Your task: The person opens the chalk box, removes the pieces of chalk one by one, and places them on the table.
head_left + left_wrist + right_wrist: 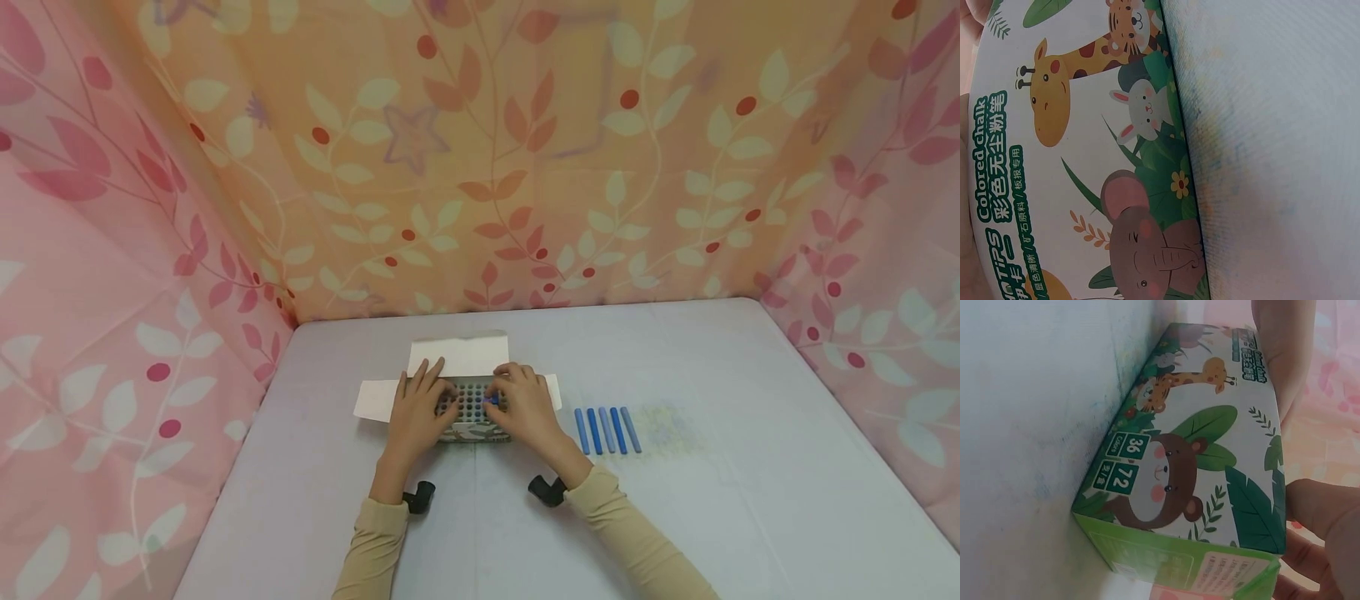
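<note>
A box of coloured chalk point(474, 433), printed with cartoon animals, stands with its lid flaps folded out. Inside, a tray point(470, 392) with rows of round slots shows chalk ends in several of them. My right hand point(522, 404) is over the box's right part, thumb and index finger pinching a blue chalk stick point(491, 400). Over the left part lies my left hand point(416, 412), its thumb and index finger bent apart above the tray and the other fingers stretched toward the back flap. In the right wrist view, the right thumb point(1316, 503) is by the box's top edge.
Several blue chalk sticks point(608, 430) lie side by side on the white table point(675, 517), right of the box. A smudge of chalk dust point(671, 429) marks the cloth beyond them. Patterned curtains point(525, 167) enclose the table at the back and sides.
</note>
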Demonstrator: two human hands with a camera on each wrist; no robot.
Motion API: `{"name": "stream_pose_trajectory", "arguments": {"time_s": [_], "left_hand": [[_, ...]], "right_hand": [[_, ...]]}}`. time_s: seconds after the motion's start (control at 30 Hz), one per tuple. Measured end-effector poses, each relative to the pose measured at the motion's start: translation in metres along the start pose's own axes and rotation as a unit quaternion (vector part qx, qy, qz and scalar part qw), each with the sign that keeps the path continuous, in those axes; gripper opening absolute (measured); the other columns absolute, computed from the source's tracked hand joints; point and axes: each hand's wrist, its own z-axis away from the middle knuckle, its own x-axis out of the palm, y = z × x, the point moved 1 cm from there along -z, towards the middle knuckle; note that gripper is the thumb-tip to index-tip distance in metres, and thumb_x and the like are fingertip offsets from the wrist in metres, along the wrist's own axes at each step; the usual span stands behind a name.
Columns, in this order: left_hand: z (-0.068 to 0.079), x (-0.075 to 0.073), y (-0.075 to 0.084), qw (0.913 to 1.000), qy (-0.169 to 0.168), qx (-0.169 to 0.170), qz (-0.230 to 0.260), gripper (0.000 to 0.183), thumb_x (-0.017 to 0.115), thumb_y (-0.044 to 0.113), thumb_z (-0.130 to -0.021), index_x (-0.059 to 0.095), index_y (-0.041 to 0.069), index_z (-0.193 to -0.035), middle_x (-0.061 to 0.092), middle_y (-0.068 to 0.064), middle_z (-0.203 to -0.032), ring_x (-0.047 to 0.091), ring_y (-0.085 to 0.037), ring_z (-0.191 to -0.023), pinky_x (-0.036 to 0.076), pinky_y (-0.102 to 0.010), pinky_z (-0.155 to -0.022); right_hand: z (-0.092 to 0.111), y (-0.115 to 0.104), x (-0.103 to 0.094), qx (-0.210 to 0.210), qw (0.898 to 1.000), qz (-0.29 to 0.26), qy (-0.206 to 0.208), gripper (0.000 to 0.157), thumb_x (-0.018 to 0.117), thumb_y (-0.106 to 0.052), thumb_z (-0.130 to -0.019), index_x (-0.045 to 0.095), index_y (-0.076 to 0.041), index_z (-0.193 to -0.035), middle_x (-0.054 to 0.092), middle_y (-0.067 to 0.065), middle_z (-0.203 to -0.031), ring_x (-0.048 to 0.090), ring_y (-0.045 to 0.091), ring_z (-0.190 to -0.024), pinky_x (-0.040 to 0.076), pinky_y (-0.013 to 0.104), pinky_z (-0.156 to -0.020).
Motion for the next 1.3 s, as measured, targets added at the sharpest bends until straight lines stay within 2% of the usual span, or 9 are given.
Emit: {"name": "stream_pose_trajectory", "arguments": {"time_s": [0.17, 0.33, 0.6, 0.97, 1.13, 1.3], "left_hand": [[0.0, 0.0, 0.001, 1.0, 0.002, 0.001, -0.002, 0.013, 0.058, 0.039, -0.086, 0.06, 0.027, -0.09, 0.033, 0.001, -0.15, 0.018, -0.023, -0.142, 0.006, -0.05, -0.117], [0.0, 0.0, 0.001, 1.0, 0.001, -0.001, -0.001, 0.014, 0.058, 0.04, -0.086, 0.06, 0.027, -0.09, 0.032, 0.001, -0.15, 0.018, -0.023, -0.142, 0.004, -0.049, -0.117], [0.0, 0.0, 0.0, 1.0, -0.004, -0.003, 0.001, 0.014, 0.057, 0.041, -0.086, 0.059, 0.027, -0.09, 0.031, 0.002, -0.15, 0.016, -0.022, -0.142, 0.0, -0.047, -0.118], [0.001, 0.0, 0.0, 1.0, 0.0, 0.002, -0.005, 0.015, 0.056, 0.041, -0.086, 0.059, 0.027, -0.09, 0.031, 0.002, -0.15, 0.018, -0.022, -0.142, 0.004, -0.049, -0.117], [0.0, 0.0, 0.0, 1.0, -0.002, 0.001, -0.003, 0.014, 0.057, 0.04, -0.087, 0.059, 0.026, -0.09, 0.031, 0.002, -0.15, 0.017, -0.022, -0.142, 0.002, -0.047, -0.117], [0.0, 0.0, 0.0, 1.0, 0.002, 0.003, -0.005, 0.014, 0.057, 0.04, -0.086, 0.059, 0.027, -0.09, 0.031, 0.002, -0.15, 0.018, -0.023, -0.142, 0.005, -0.049, -0.117]], "right_hand": [[-0.001, -0.001, -0.002, 0.003, 1.0, -0.014, 0.027, 0.01, 0.07, -0.028, -0.079, 0.069, -0.019, -0.083, 0.058, 0.004, -0.115, 0.053, 0.027, -0.102, 0.045, 0.045, -0.082], [-0.004, 0.0, -0.008, 0.001, 0.997, -0.051, 0.06, 0.011, 0.071, -0.027, -0.079, 0.069, -0.017, -0.084, 0.059, 0.005, -0.115, 0.054, 0.028, -0.101, 0.044, 0.048, -0.084], [-0.003, 0.002, -0.017, 0.009, 0.993, -0.089, 0.072, 0.013, 0.073, -0.029, -0.079, 0.068, -0.019, -0.085, 0.059, 0.004, -0.115, 0.053, 0.026, -0.104, 0.045, 0.047, -0.084], [-0.001, 0.009, -0.039, 0.017, 0.976, -0.186, 0.115, 0.014, 0.074, -0.025, -0.079, 0.067, -0.015, -0.087, 0.057, 0.003, -0.115, 0.05, 0.02, -0.111, 0.045, 0.044, -0.096], [0.001, 0.016, -0.049, 0.015, 0.97, -0.206, 0.127, 0.012, 0.073, -0.022, -0.08, 0.066, -0.015, -0.086, 0.056, 0.003, -0.115, 0.049, 0.019, -0.113, 0.042, 0.042, -0.1], [0.004, 0.026, -0.057, 0.013, 0.968, -0.207, 0.143, 0.011, 0.073, -0.019, -0.079, 0.066, -0.014, -0.086, 0.057, 0.005, -0.115, 0.05, 0.021, -0.112, 0.044, 0.045, -0.097]]}}
